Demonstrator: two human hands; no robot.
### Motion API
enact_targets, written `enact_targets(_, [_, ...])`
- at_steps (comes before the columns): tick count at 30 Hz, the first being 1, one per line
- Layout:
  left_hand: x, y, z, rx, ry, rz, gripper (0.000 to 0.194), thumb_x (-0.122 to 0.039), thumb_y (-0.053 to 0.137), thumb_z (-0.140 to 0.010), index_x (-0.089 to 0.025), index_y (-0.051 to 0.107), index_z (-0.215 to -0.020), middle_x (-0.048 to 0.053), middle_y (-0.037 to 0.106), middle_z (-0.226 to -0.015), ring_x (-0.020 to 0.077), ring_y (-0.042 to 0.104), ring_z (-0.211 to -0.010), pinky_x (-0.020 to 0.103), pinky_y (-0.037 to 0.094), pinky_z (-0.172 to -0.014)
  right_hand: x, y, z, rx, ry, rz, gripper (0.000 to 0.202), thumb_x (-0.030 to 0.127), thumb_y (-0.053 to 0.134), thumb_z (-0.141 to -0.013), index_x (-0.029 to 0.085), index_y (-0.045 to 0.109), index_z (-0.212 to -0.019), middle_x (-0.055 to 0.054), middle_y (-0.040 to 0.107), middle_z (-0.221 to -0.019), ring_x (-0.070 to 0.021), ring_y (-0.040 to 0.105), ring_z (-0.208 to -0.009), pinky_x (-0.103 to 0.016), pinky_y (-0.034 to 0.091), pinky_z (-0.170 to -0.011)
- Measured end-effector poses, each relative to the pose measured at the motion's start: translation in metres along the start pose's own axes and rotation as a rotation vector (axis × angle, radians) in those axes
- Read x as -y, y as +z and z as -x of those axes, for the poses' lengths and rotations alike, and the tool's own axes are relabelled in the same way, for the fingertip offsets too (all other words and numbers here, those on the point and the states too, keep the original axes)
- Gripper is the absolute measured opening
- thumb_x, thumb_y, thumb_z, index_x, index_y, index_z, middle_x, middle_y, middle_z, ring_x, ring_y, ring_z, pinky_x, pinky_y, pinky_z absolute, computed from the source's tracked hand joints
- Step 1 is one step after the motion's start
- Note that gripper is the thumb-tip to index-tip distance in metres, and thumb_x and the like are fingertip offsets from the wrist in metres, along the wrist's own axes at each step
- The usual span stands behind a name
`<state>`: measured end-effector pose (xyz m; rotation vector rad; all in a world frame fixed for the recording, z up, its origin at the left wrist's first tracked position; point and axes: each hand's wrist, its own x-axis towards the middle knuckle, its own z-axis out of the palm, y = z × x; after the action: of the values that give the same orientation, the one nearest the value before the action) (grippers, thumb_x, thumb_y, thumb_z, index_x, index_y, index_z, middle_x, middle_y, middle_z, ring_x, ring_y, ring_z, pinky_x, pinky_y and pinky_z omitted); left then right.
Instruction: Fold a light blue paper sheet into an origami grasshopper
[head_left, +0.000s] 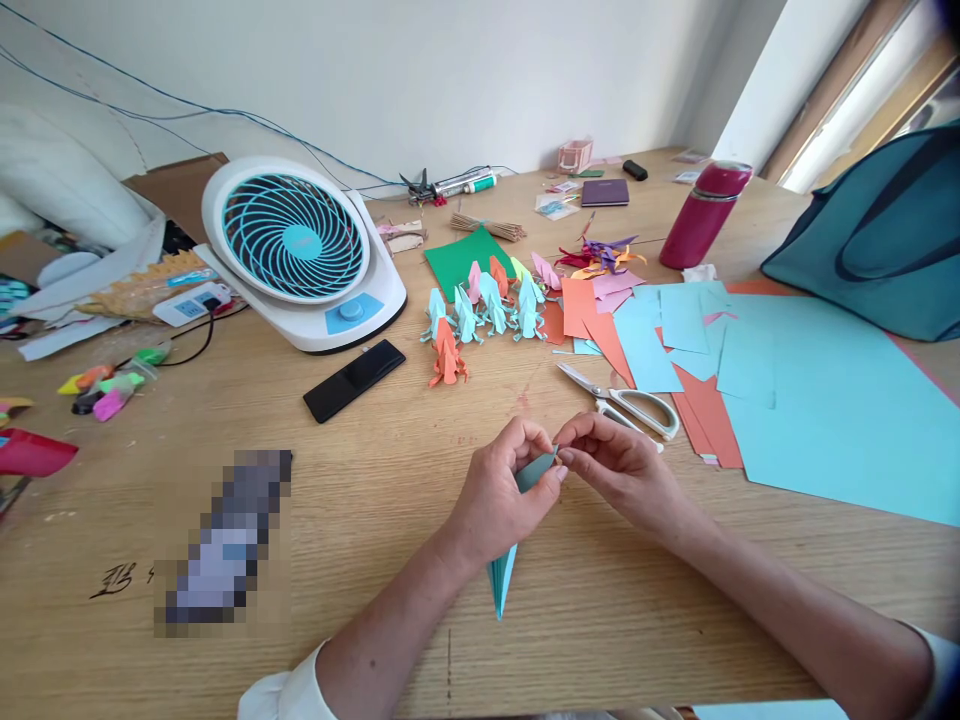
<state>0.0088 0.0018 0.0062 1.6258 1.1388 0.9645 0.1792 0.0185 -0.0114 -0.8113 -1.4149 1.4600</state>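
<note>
Between my hands is a folded piece of light-blue paper [502, 580], its narrow pleated point hanging down toward me. My left hand [506, 485] is closed around its middle, thumb and forefinger near the top edge. The fingertips of my right hand [619, 470] pinch the paper's upper tip, touching the left fingertips. Just beyond my right hand lie white-handled scissors [637, 405], blades pointing up and left. Folded light-blue paper figures [495, 305] stand in a group farther back, with an orange figure [448, 352] in front of them.
Light-blue sheets [840, 400] and orange strips [694, 415] cover the right side, near a magenta bottle [705, 215] and a teal bag [885, 230]. At the left stand a white fan [300, 250] and a black phone-like slab [355, 381]. A green sheet [469, 255] lies behind the figures.
</note>
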Motion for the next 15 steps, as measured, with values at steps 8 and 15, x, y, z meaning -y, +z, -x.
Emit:
enact_targets(8, [-0.0012,0.0012,0.0016,-0.021,0.008,0.049,0.007,-0.020,0.057,-0.089,-0.020,0.050,-0.088,-0.006,0.058,-0.066,0.0082,0.061,-0.055,0.018,0.047,-0.055,0.0039,0.0013,-0.0008,-0.009,0.043,-0.067,0.014,0.034,0.071,-0.087,0.021,0.065,-0.086,0.000,0.063,-0.077,-0.0115,0.057,-0.071,-0.024,0.047,-0.066])
enact_targets(15, [0.0000,0.0029,0.0017,-0.051,0.025,0.089,0.005,-0.019,0.060,-0.088,-0.019,0.055,-0.089,-0.004,0.061,-0.074,0.0082,0.062,-0.056,0.018,0.051,-0.054,0.0051,0.0014,-0.0013,-0.024,0.046,-0.035,0.017,0.036,0.073,-0.085,0.020,0.065,-0.084,0.001,0.062,-0.076,-0.0115,0.056,-0.070,-0.024,0.047,-0.065])
